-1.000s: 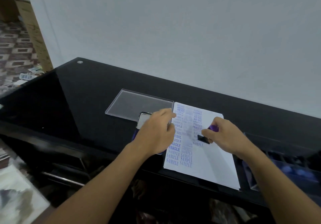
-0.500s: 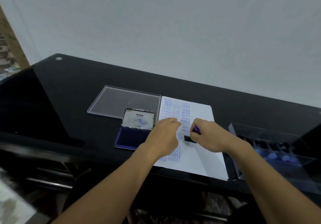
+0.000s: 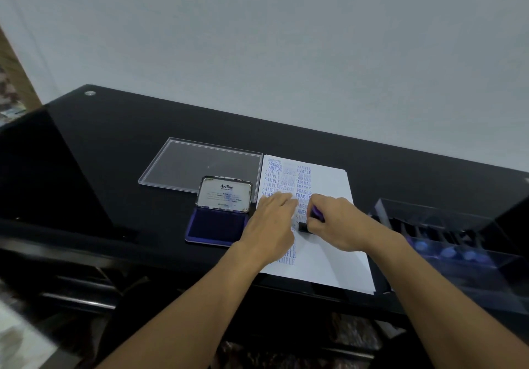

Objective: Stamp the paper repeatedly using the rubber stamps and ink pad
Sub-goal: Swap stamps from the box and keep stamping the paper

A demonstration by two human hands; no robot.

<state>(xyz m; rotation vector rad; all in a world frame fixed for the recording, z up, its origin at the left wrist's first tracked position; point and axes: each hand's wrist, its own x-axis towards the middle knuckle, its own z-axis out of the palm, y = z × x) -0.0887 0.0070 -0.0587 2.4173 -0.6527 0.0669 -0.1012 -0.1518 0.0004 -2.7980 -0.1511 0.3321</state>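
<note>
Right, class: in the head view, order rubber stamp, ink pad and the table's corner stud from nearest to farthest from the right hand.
1. The rubber stamp: gripped by the right hand itself.
2. The ink pad: left, beyond the left hand.
3. The corner stud: far left, at the back.

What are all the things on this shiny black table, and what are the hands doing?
table: 1, glossy black, across the whole view
wall: 1, pale grey, behind the table
clear tray: 1, see-through, lying flat behind the ink pad, left of the paper
ink pad: 1, blue, lid open, left of the paper
paper: 1 sheet showing, white with blue stamped words, middle of the table
clear box: 1, see-through, right of the paper; the blue-topped things inside are too blurred to count
stamp: 1, black base and purple handle, base down on the paper
left hand: 1, fingers flat, pressing the paper
right hand: 1, gripping the stamp
</note>
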